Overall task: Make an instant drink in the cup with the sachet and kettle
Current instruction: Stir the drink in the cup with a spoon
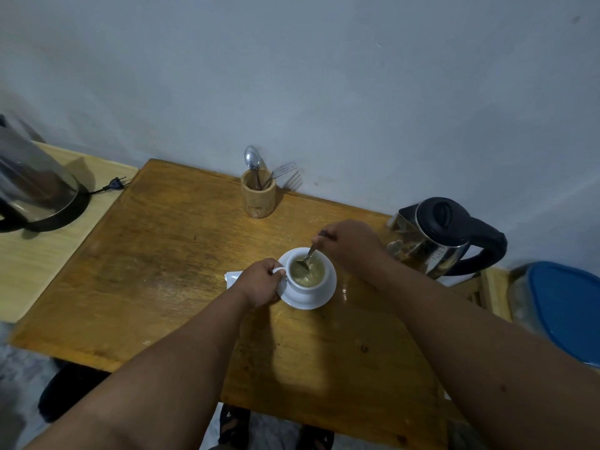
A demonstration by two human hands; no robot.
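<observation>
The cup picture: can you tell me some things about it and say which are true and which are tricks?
1. The cup sits on a saucer. True.
2. The cup is empty. False: it holds a pale, cloudy drink.
3. The right hand holds a spoon dipped in the cup. True.
4. The left hand is lifting the kettle. False: it grips the cup's handle; the kettle stands on the table.
5. A wooden holder by the wall has a spoon and fork in it. True.
</observation>
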